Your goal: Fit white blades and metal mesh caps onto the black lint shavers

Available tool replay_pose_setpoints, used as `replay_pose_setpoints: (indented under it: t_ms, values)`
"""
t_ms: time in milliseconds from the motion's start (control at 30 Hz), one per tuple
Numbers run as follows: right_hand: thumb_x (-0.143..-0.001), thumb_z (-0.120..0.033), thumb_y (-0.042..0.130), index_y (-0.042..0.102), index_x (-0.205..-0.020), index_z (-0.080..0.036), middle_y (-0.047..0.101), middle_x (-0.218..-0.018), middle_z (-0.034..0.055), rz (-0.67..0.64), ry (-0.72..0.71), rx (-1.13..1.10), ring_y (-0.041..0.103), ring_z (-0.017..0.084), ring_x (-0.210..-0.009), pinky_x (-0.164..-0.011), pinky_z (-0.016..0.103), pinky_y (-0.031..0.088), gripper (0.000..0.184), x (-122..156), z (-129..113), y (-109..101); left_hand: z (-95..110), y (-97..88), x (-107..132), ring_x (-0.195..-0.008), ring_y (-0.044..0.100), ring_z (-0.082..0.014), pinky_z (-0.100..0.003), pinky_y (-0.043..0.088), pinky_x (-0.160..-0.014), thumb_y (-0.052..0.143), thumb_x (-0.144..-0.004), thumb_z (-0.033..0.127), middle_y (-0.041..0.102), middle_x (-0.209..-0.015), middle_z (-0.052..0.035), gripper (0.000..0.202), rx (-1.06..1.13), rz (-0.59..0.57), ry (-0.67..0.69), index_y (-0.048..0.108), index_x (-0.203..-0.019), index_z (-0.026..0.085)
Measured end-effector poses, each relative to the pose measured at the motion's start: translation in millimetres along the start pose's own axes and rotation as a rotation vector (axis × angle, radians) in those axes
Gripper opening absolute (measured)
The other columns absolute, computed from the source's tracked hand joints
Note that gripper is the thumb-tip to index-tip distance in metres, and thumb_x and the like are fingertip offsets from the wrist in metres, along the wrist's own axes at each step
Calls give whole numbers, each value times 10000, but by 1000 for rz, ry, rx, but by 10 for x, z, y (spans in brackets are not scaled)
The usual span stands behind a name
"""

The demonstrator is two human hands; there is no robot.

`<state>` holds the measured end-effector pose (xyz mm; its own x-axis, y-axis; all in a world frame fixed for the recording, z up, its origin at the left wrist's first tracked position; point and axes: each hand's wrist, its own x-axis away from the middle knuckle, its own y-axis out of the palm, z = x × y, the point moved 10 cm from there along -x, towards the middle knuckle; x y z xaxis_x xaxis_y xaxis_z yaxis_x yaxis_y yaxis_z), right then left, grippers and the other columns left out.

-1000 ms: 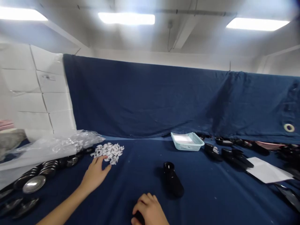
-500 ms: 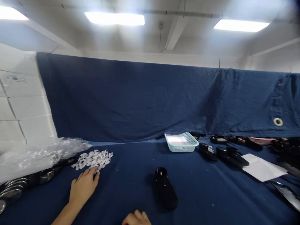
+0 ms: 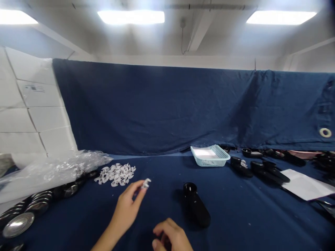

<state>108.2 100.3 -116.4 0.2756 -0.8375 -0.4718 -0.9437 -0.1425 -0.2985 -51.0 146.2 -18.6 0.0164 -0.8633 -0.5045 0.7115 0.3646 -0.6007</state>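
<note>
My left hand (image 3: pixel 129 202) is raised over the blue cloth, thumb and forefinger pinching a small white plastic piece (image 3: pixel 146 183). Behind it lies a pile of similar white pieces (image 3: pixel 116 174). At the bottom edge, my right hand (image 3: pixel 172 235) hangs with curved fingers; a gap shows between thumb and forefinger, and nothing is visible in it. To its right, a black part with a round cup at one end and a long flat body (image 3: pixel 197 209) rests on the cloth, touched by neither hand.
A pale blue basket (image 3: pixel 210 160) holding white paper stands at the back. More black cupped parts (image 3: pixel 240 167) and a white sheet (image 3: pixel 307 184) lie to the right. Round black, shiny discs (image 3: pixel 19 225) line the left, beside clear plastic wrap (image 3: pixel 65 167). A blue curtain (image 3: pixel 157 108) hangs behind.
My left hand has left the pile, moving right with a white piece in its fingertips. My right hand has come further into view, its fingers parted. The view has shifted slightly.
</note>
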Motion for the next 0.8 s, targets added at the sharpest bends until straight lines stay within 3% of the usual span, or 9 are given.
replay_pose_setpoints:
  t_ms: [133, 233, 367, 467, 667, 800]
  values:
    - [-878, -473, 536, 559, -1139, -224, 608, -873, 41, 258, 219, -379, 585, 142, -637, -611, 271, 484, 362, -52, 43, -470, 747, 338, 196, -974, 609, -187, -274, 463, -867, 492, -928, 370, 658, -1112, -35, 276, 225, -192, 49, 613, -1147, 255]
    - [-853, -492, 587, 500, -1206, -234, 599, -1009, 63, 355, 246, -564, 610, 155, -702, -666, 302, 510, 446, -106, 17, -718, 971, 513, 261, -938, 612, -173, -259, 457, -846, 511, -928, 366, 663, -1095, -37, 283, 361, -290, 23, 620, -1158, 243]
    - [-839, -471, 617, 607, -1075, -198, 627, -906, 49, 329, 260, -549, 593, 161, -742, -748, 308, 500, 360, -170, -75, -885, 837, 727, 314, -939, 607, -185, -271, 457, -826, 515, -927, 393, 666, -1062, -58, 342, 560, -375, -93, 604, -1199, 206]
    - [-815, -452, 652, 637, -1026, -192, 620, -808, 26, 316, 287, -522, 573, 152, -711, -726, 287, 488, 336, -170, -97, -916, 699, 858, 385, -840, 597, -177, -272, 461, -742, 503, -929, 404, 670, -985, -69, 367, 688, -441, -149, 609, -1192, 171]
    - [-804, -456, 665, 673, -859, -161, 615, -728, 25, 232, 309, -438, 554, 150, -697, -685, 254, 461, 300, -180, -104, -845, 570, 969, 503, -772, 603, -179, -291, 460, -695, 515, -915, 408, 672, -960, -97, 385, 775, -515, -244, 614, -1177, 144]
    - [-817, -454, 656, 676, -883, -163, 631, -751, 34, 208, 327, -445, 561, 157, -713, -705, 266, 466, 299, -155, -75, -802, 494, 1013, 547, -765, 613, -186, -294, 463, -672, 542, -892, 407, 665, -963, -107, 399, 828, -516, -368, 610, -1181, 139]
